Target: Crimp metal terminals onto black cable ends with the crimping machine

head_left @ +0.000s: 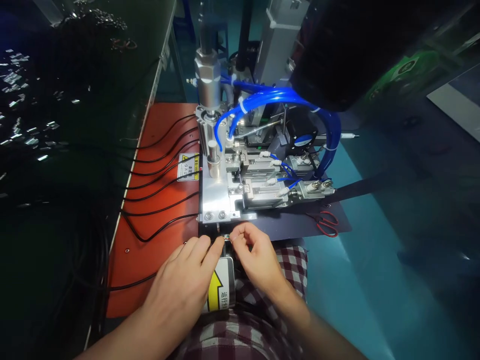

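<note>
My left hand is closed beside the front end of the machine, back of the hand up, its fingers pressed together and their tips mostly hidden. Facing it, my right hand pinches a small shiny metal part between thumb and forefinger. That part lies between the fingertips of both hands, too small to name. Just beyond stands a silver pneumatic machine with a metal block and a row of cylinders. Under my left hand shows a white sign with a yellow arrow.
Several black cables cross the orange board from the machine to the dark table at left. Red-handled scissors lie to the right on the grey plate. Thick blue air hoses arch above. A dark blurred shape fills the upper right.
</note>
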`<control>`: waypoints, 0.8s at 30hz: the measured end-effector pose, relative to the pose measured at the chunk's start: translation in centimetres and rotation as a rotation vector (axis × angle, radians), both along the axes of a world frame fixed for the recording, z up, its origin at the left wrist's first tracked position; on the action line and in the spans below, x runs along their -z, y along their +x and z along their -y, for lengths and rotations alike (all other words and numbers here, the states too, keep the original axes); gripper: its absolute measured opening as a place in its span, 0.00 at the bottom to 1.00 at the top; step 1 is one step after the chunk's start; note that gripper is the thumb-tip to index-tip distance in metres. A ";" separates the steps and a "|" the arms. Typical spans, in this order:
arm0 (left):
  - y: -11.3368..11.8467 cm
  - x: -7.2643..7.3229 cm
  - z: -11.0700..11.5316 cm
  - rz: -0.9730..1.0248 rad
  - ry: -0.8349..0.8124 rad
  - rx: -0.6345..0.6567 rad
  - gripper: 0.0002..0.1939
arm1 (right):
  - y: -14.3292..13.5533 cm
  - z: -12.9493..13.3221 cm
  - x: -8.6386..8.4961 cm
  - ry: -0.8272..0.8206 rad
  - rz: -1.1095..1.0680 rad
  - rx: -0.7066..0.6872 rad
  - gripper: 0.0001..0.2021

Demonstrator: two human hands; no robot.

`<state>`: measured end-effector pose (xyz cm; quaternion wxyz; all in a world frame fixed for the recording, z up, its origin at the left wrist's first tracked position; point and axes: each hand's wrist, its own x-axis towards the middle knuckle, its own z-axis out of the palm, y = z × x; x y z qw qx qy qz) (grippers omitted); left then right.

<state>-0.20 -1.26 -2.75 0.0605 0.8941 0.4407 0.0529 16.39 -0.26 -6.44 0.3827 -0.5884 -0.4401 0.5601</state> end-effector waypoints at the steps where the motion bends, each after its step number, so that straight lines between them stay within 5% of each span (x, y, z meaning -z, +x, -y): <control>1: -0.1 0.0 0.1 0.013 0.005 -0.003 0.22 | 0.0 0.0 0.0 -0.033 -0.027 -0.006 0.08; 10: -1.6 0.9 2.2 0.106 0.079 -0.155 0.21 | 0.1 -0.2 0.1 -0.134 -0.184 -0.010 0.09; 17: -3.6 1.6 0.0 0.106 0.100 0.068 0.18 | 0.3 -0.3 -0.3 -0.133 -0.205 -0.034 0.10; 24: -1.8 0.1 -0.7 0.194 0.059 0.055 0.16 | 0.2 -0.2 0.4 -0.126 -0.229 -0.035 0.12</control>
